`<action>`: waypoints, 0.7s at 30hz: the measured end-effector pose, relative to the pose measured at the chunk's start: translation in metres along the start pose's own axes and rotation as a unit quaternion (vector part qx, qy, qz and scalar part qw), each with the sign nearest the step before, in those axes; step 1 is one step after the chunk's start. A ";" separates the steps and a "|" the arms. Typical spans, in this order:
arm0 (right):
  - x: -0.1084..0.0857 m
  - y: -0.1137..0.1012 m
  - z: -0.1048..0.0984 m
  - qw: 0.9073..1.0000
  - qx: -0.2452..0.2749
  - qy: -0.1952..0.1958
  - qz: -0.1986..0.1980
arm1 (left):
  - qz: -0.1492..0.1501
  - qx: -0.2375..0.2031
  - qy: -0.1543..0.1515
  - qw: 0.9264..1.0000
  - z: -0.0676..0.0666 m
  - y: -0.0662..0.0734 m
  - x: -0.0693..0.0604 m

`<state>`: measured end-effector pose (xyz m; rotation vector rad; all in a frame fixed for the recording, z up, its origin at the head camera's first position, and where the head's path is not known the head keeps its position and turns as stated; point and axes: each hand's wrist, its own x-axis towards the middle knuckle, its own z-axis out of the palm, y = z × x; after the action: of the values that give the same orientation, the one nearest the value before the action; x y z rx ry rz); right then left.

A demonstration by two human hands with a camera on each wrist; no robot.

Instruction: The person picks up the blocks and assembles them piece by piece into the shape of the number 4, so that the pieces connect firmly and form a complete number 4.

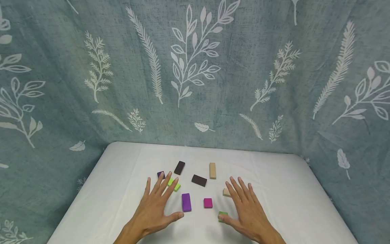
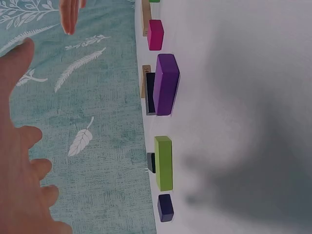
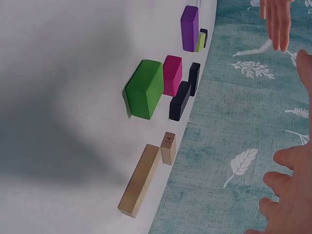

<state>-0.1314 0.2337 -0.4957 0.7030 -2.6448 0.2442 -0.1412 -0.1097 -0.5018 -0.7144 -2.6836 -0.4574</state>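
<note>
Both hands hover above the white table with fingers spread, palms down, holding nothing. In the head view the left hand (image 1: 153,208) is left of a purple block (image 1: 186,202), its fingers partly covering a lime block (image 1: 174,184) and a small dark purple block (image 1: 161,175). The right hand (image 1: 250,213) has its thumb over a green block (image 1: 223,216) and its fingers beside a partly covered wooden block (image 1: 226,192). A pink block (image 1: 208,203) lies between the hands. In the wrist views, gaps show between the hands and the blocks.
Two black blocks, one (image 1: 179,167) at the back and another (image 1: 199,180) nearer the middle, lie beyond the hands. An upright-pointing wooden block (image 1: 212,170) lies right of them. The white table (image 1: 122,176) meets a green leaf-patterned cloth (image 1: 225,101) at its back and sides.
</note>
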 end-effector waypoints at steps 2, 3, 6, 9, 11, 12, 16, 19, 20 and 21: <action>0.000 0.000 0.001 1.000 0.002 -0.002 0.001 | 0.000 -0.007 0.000 1.000 0.000 0.000 0.000; 0.000 -0.001 0.001 1.000 0.003 -0.003 0.001 | 0.001 -0.009 0.000 1.000 0.001 0.000 -0.001; 0.000 -0.001 0.003 1.000 0.003 -0.004 0.000 | 0.001 -0.016 0.001 1.000 0.002 0.000 -0.001; 0.000 -0.001 0.003 1.000 0.007 -0.004 -0.001 | -0.003 -0.028 0.000 1.000 0.004 -0.001 -0.001; 0.000 -0.002 0.004 1.000 0.009 -0.006 0.000 | -0.009 -0.036 -0.005 0.999 0.004 0.000 -0.001; 0.000 -0.002 0.004 1.000 0.010 -0.007 0.000 | -0.011 -0.038 -0.007 0.999 0.005 0.000 -0.001; 0.001 -0.003 0.005 1.000 0.022 -0.010 0.004 | -0.022 -0.050 -0.016 0.998 0.006 -0.001 -0.002; 0.002 -0.004 0.007 0.999 0.037 -0.014 0.011 | -0.030 -0.061 -0.021 0.998 0.008 -0.002 -0.002; 0.001 -0.004 0.008 0.999 0.042 -0.014 0.011 | -0.031 -0.063 -0.020 0.997 0.008 -0.002 -0.003; 0.001 -0.005 0.009 0.999 0.047 -0.015 0.012 | -0.031 -0.067 -0.020 0.997 0.009 -0.002 -0.003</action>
<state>-0.1328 0.2270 -0.5027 0.7088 -2.6861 0.3688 -0.1419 -0.1096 -0.5112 -0.6840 -2.7397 -0.6503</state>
